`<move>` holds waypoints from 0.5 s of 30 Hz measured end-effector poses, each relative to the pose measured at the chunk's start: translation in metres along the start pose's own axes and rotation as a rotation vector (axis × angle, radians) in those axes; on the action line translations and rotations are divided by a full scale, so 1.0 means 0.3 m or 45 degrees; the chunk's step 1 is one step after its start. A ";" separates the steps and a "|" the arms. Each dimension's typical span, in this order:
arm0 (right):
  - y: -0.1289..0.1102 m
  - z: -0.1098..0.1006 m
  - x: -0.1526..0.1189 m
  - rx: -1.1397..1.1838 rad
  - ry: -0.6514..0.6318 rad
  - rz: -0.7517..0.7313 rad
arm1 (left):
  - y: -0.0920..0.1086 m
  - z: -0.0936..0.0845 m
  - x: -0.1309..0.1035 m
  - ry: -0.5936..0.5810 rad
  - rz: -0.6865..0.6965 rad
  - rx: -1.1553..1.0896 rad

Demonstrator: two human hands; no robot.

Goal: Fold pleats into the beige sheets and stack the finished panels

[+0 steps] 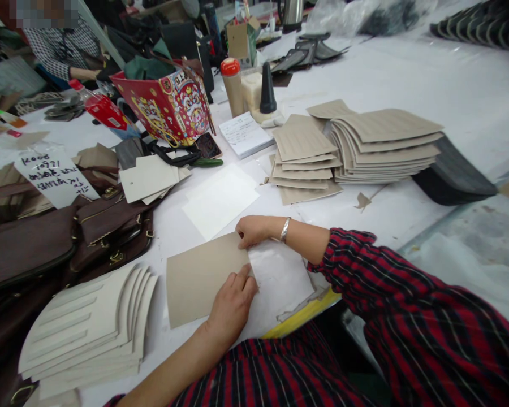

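Observation:
A flat beige sheet (203,277) lies on the white table in front of me. My right hand (253,230), with a silver bracelet at the wrist, pinches its upper right corner. My left hand (233,302) rests on the sheet's right edge, fingers bent and close together, the fingertips pressing near that edge. Just beyond the sheet are white papers (220,198). Left of it stands a fanned stack of pale curved pieces with raised strips (85,328). Further off are two stacks of beige pieces, a smaller one (303,141) and a larger one (385,127).
Dark brown leather bags (29,243) cover the left side. Behind are a red patterned box (169,104), a red bottle (106,110), a notepad (246,135), a phone (208,146) and a black cone (267,93). A person in a checked sleeve (53,48) sits far left.

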State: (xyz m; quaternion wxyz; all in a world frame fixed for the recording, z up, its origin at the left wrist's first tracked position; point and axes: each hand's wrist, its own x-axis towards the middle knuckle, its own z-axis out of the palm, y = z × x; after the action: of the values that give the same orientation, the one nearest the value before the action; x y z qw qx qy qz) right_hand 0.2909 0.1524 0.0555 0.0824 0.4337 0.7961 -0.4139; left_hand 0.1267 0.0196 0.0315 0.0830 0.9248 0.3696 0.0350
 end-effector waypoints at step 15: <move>0.021 -0.038 0.043 -0.111 -0.024 -0.040 | -0.034 0.018 0.029 -0.291 -0.248 -0.258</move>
State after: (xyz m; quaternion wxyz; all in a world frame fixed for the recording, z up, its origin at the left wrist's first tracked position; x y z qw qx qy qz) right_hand 0.2905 0.1705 0.0527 0.1022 0.4133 0.8193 -0.3840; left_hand 0.1268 0.0321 0.0246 0.2202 0.8694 0.4403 -0.0414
